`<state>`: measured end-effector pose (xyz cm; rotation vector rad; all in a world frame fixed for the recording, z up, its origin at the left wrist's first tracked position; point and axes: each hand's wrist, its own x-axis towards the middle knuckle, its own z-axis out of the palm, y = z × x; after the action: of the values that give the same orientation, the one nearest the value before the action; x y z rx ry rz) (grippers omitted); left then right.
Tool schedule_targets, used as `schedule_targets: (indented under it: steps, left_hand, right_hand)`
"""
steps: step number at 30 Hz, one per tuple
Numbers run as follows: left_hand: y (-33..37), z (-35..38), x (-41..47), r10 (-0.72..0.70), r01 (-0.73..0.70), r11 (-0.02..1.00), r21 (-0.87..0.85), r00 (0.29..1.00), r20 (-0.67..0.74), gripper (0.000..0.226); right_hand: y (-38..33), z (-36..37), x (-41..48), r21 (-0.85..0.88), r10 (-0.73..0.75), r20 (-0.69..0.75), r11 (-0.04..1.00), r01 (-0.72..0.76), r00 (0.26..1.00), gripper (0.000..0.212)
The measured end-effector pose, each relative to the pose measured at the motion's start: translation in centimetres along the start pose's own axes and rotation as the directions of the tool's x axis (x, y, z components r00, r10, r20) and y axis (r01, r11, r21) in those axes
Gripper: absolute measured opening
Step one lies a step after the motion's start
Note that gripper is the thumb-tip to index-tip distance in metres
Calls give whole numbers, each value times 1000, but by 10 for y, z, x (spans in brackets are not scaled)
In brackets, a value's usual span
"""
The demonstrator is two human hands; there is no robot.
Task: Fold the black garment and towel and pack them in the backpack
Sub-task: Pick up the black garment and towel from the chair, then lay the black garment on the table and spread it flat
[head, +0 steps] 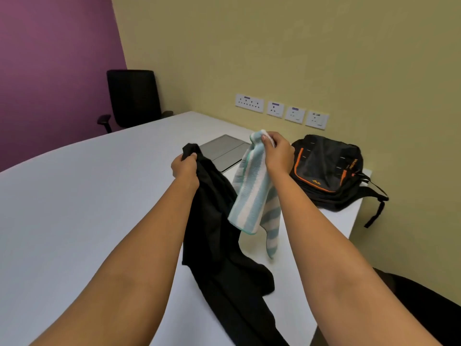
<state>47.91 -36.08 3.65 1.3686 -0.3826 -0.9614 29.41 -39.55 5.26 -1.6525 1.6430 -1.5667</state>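
Here the left hand (185,166) is closed in a fist around the top edge of the black garment (219,236), lifting that end above the white table (87,196) while the rest hangs down and trails in loose folds across the tabletop toward the near edge. The right hand (275,152) pinches one corner of the towel (252,196), striped in pale blue and white, between thumb and fingers; the towel dangles freely in the air just beside the garment, its lower end hanging clear above the table. The backpack (326,168), black with orange trim, lies on the table's right end, near the right hand but apart from it, with a strap drooping over the edge. A closed grey laptop (222,148) rests behind both hands. A black office chair (133,96) stands at the far side by the purple wall, and a row of wall sockets (282,109) sits above the table.
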Motion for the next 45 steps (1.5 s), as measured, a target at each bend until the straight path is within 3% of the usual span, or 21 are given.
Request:
schedule_targets:
  steps: [5, 9, 12, 15, 16, 17, 20, 23, 27, 30, 35, 37, 39, 42, 45]
  left_hand:
    - [-49, 8, 44, 22, -2, 980, 201, 995, -99, 43]
    - [-90, 12, 65, 29, -1, 906, 424, 998, -60, 49]
    - [-119, 12, 75, 44, -35, 823, 567, 999, -2, 50]
    - [-141, 6, 80, 110, -112, 665, 739, 993, 52, 50]
    - [-147, 3, 79, 138, -140, 608, 781, 988, 70, 50]
    - [-151, 0, 76, 175, -173, 557, 813, 981, 88, 51]
    - [-165, -10, 63, 286, -256, 427, 867, 948, 140, 56]
    - [-178, -23, 47, 313, -265, 304, 915, 935, 167, 64]
    - [-194, -40, 22, 286, -260, 270, 927, 941, 180, 68]
    - [-204, -56, 8, 247, -255, 252, 934, 950, 192, 71]
    - [-219, -82, -12, 117, -216, 222, 951, 974, 194, 77]
    - [-224, -90, -18, 56, -201, 206, 958, 980, 193, 79]
    - [-227, -95, -22, 4, -188, 194, 963, 982, 191, 81]
    - [-227, -99, -23, -48, -176, 191, 966, 981, 188, 83]
    - [-224, -100, -23, -71, -167, 197, 966, 980, 184, 83]
  right_hand:
    - [39, 32, 30, -194, -86, 133, 975, 111, 987, 26]
    - [86, 60, 32, -328, -3, 386, 934, 140, 923, 29]
    - [134, 77, 19, -381, 156, 600, 918, 109, 785, 32]
    - [165, 80, 3, -315, 294, 767, 947, -65, 570, 39]
    - [171, 79, -1, -283, 296, 785, 953, -110, 545, 42]
    - [175, 77, -6, -238, 274, 775, 961, -139, 570, 44]
    - [183, 68, -22, -135, 175, 662, 984, -113, 729, 39]
    - [190, 58, -43, -126, 108, 591, 991, -40, 800, 31]
    - [198, 41, -86, -180, 146, 544, 982, -56, 827, 35]
    - [200, 29, -123, -305, 245, 596, 950, -66, 765, 59]
    - [191, 11, -171, -414, 435, 767, 897, -154, 472, 105]
    - [186, 8, -185, -453, 434, 799, 890, -58, 416, 114]
    - [182, 9, -197, -513, 442, 822, 849, 129, 360, 124]
    - [172, 17, -210, -575, 480, 808, 767, 283, 342, 118]
    - [161, 24, -211, -598, 477, 792, 730, 330, 381, 82]
